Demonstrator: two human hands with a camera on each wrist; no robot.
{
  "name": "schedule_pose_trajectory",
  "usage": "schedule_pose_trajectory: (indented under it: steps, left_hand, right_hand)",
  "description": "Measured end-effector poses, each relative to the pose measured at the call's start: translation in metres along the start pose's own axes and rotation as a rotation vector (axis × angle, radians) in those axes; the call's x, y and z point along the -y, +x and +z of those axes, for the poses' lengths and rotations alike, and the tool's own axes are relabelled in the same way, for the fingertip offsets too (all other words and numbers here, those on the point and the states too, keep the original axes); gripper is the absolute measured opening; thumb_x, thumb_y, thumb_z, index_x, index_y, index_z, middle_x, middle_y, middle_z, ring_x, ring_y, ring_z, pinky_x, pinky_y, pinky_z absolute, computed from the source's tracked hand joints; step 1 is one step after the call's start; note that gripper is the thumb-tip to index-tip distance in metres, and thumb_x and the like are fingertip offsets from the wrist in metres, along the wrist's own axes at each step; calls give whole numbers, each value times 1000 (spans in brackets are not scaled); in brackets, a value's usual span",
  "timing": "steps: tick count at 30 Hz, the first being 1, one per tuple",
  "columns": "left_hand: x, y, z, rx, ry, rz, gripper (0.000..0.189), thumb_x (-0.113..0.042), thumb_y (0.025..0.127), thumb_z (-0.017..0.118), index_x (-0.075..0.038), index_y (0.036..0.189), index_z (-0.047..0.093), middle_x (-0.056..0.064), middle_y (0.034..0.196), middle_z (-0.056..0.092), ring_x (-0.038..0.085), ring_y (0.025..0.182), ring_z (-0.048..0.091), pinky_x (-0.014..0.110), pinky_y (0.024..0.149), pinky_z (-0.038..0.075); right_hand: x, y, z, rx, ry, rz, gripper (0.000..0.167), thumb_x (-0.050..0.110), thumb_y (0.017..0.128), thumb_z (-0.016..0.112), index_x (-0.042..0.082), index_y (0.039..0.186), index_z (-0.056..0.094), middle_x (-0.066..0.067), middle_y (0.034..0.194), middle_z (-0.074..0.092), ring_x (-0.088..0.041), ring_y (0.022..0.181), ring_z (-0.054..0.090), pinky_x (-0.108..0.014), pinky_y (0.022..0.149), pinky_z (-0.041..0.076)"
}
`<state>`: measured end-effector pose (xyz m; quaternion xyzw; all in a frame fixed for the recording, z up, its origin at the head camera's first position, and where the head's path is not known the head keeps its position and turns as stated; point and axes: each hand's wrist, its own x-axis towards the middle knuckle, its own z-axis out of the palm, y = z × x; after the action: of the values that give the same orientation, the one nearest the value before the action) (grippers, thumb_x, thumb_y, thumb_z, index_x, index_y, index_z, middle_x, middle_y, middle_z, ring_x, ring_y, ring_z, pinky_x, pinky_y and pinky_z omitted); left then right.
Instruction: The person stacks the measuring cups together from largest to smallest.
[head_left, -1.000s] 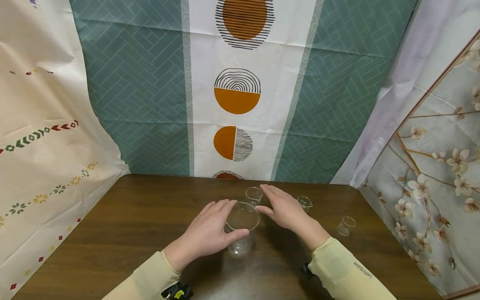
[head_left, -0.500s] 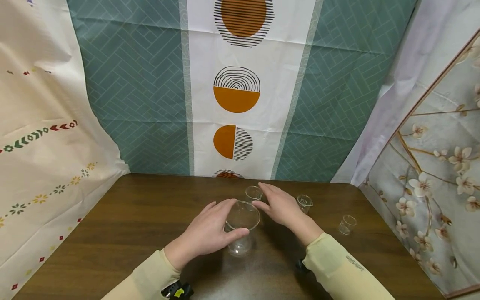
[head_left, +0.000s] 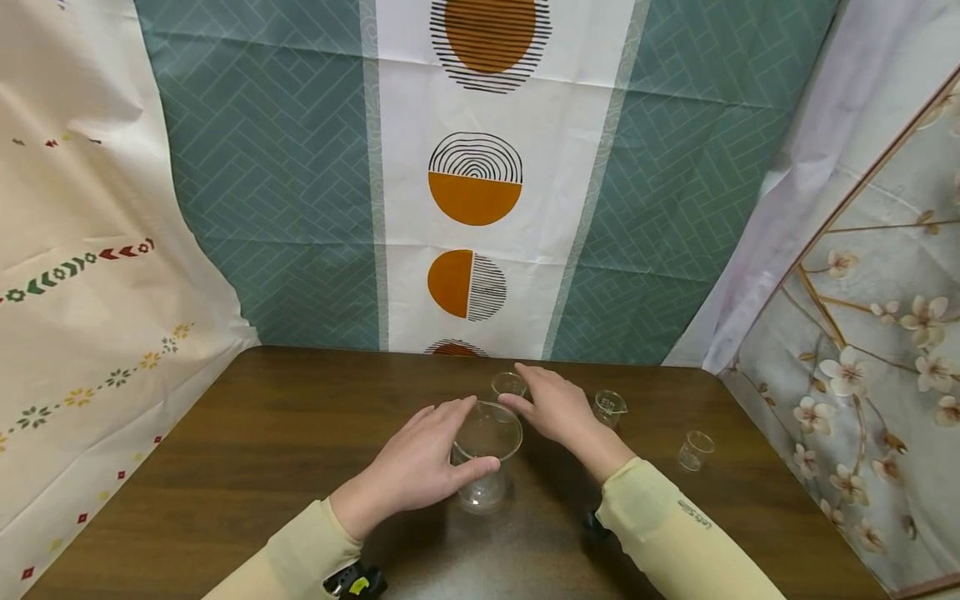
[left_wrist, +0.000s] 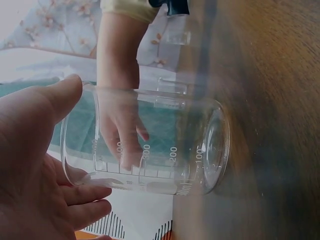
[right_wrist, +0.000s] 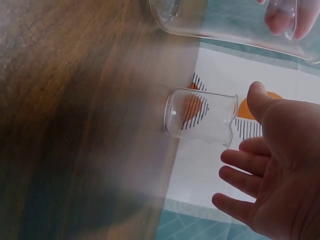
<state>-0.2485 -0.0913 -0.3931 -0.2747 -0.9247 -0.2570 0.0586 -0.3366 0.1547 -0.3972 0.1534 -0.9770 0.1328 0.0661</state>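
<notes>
My left hand (head_left: pixel 420 458) holds the upper part of a large clear glass beaker (left_wrist: pixel 145 135), thumb on one side of the rim and fingers on the other. That beaker stands upright on the wooden table, with white graduation marks on its wall. Behind it is a smaller glass beaker (right_wrist: pixel 200 115). Beside this one's rim is my right hand (head_left: pixel 558 408), thumb and fingers spread and nothing between them. In the right wrist view the fingertips (right_wrist: pixel 232 157) come close to the rim; whether they touch it I cannot tell.
Right of my right hand stands another small spouted beaker (head_left: pixel 609 408). Farther right, a tiny beaker (head_left: pixel 696 450) sits near the table's side. A patterned cloth (head_left: pixel 480 208) hangs behind the wooden table (head_left: pixel 315 417), and more cloths border both sides.
My right hand has shifted a little left and away from me, closer to the smaller beaker at the back. The left hand and the large beaker have stayed in place.
</notes>
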Motion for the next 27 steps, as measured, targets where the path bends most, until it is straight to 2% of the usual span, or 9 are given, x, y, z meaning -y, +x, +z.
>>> schedule_pose_trajectory:
  steps: [5, 12, 27]
  left_hand:
    - [-1, 0, 1, -13, -4, 4, 96, -69, 100, 71, 1, 162, 50, 16, 163, 54, 34, 153, 49, 57, 130, 30]
    - [-3, 0, 4, 0, 4, 2, 91, -66, 99, 74, -3, 160, 52, 14, 162, 56, 33, 152, 50, 56, 130, 29]
    - [-7, -4, 5, -19, 6, -1, 90, -67, 98, 75, -5, 159, 54, 12, 160, 58, 37, 148, 52, 55, 126, 37]
  right_hand:
    - [0, 3, 1, 0, -3, 16, 78, 58, 107, 67, 6, 164, 52, -17, 161, 58, -39, 148, 55, -64, 111, 51]
    - [-1, 7, 5, 6, -11, 22, 80, 62, 106, 68, 7, 162, 55, -17, 158, 61, -38, 144, 58, -63, 108, 54]
    - [-2, 10, 8, 7, -22, 42, 75, 60, 105, 70, 7, 157, 61, -18, 150, 66, -40, 137, 64, -63, 104, 56]
